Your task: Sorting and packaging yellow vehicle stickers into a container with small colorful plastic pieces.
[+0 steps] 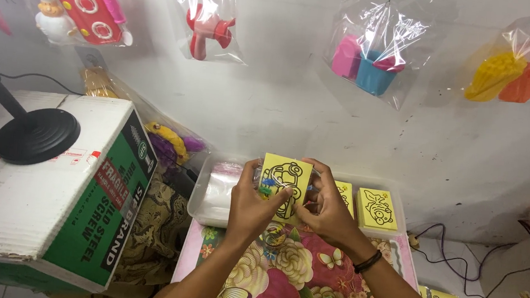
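Two hands grip one yellow card [286, 181] over tray [393, 213] | left hand [253, 205] pinches left edge, right hand [326, 213] clasps right | step: card handling, judged | next: steady pinch | spare cards [377, 209] behind.

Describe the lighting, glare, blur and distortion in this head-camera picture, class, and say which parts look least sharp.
Head view: soft, even light, only faint shadows under the hanging bags; glare streaks across their clear plastic; the yellow card held by the left hand and right hand is fairly sharp; the edges bow with wide-angle distortion, seen on the box; corners are softest.
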